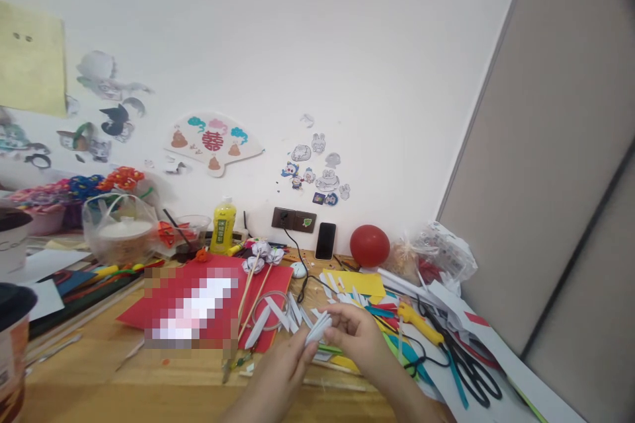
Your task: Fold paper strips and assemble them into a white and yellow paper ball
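A small folded white paper piece [317, 330], with several layers fanned along its edge, is pinched between my two hands above the table's front. My left hand [285, 363] grips its lower left side with thumb and fingers. On its right, my right hand [354, 334] holds the paper with thumb and curled fingers. Strips of cut white paper [278, 314] lie just behind and left of the hands. Three white paper flowers [260, 254] on wooden sticks rest on a red sheet [208, 264] to the left.
At the right lie a yellow glue gun [421, 322], black-handled scissors [471, 367] and coloured paper scraps. Along the wall stand a yellow bottle [223, 225], a phone [325, 240] and a red balloon [370, 245]. Dark-lidded cups [12, 357] stand at the left edge.
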{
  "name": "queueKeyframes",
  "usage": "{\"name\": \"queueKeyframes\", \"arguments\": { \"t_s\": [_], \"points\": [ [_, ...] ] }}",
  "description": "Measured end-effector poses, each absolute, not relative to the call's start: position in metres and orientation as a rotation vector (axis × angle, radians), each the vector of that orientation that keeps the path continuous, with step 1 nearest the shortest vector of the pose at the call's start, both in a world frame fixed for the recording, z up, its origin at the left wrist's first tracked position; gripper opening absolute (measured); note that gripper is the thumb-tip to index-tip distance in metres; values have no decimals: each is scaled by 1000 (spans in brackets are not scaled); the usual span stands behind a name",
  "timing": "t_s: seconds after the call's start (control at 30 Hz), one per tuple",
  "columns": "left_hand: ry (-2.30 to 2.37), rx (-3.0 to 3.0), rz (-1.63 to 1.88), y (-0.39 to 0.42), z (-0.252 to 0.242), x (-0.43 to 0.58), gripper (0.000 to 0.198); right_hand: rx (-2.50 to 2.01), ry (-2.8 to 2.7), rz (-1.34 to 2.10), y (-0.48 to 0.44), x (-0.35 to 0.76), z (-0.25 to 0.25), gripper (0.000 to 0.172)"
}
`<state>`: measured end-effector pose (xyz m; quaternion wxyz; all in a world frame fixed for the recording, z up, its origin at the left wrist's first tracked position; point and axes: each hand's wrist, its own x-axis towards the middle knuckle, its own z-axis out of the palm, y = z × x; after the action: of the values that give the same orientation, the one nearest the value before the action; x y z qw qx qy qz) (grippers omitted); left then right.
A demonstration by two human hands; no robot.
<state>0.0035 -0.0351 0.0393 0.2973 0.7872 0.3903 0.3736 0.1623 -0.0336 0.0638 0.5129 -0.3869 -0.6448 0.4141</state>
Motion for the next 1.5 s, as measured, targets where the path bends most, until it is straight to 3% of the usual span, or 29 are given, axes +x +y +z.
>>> {"name": "queueKeyframes", "arguments": {
  "t_s": [0.2,0.37,0.7,1.03,1.17,1.5],
  "points": [
    [1245,2139,1091,-35,32,4,27,-1108,-1413,729,-38,151,61,7],
    [1190,2112,1102,-35,30,7,25,-1025,-1521,624,-39,151,66,4],
    [945,1979,1035,-38,41,7,31,-947,-1478,838,-44,151,73,5],
    [892,1971,1053,-34,42,5,31,-942,-1450,880,-36,151,63,20],
    [917,1921,1049,-29,39,4,26,-995,-1484,816,-34,155,66,11],
    [992,2011,981,-29,54,-8,28,-1074,-1488,741,-31,154,68,14]
  ]
}}
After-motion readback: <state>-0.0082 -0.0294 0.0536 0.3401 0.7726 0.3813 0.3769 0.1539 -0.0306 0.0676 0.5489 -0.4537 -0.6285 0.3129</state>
